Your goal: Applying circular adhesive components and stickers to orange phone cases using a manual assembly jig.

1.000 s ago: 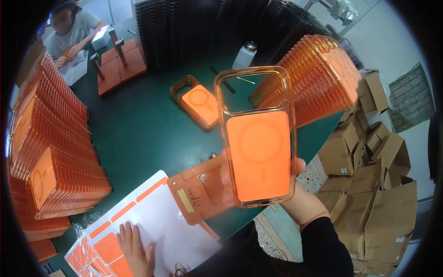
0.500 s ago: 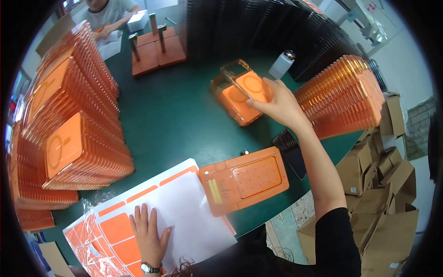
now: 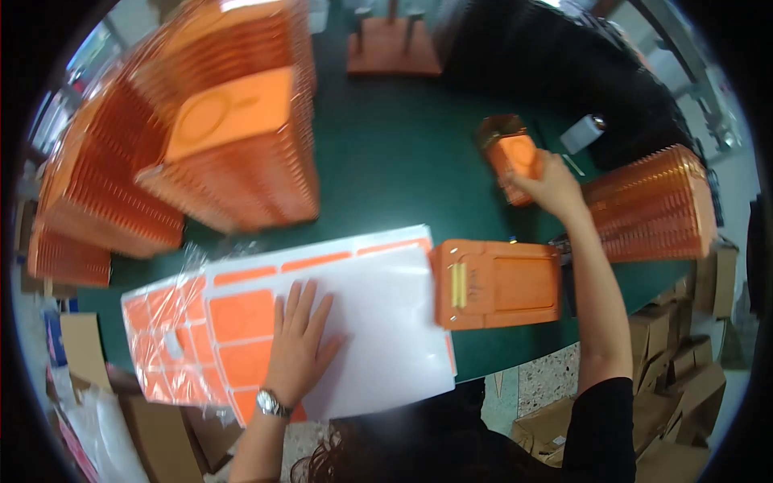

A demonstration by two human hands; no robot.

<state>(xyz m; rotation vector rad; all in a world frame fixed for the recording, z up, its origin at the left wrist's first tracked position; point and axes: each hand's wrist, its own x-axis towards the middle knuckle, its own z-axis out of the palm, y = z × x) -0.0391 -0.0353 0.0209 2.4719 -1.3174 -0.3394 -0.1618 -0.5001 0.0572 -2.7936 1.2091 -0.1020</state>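
Gripping an orange case (image 3: 517,147), right fingers (image 3: 551,167) curl; left fingers (image 3: 304,302) splay on paper (image 3: 386,338); handwriting (image 3: 478,283) marks an orange plate (image 3: 527,284).

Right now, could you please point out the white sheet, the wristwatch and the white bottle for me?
White sheet (image 3: 382,326): head view, on its bare surface beside the left hand (image 3: 301,344).
Wristwatch (image 3: 267,401): head view, on its face.
White bottle (image 3: 578,135): head view, on the middle of its body.

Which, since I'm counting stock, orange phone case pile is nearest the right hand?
The low translucent orange plastic pile at that hand; the others are taller.
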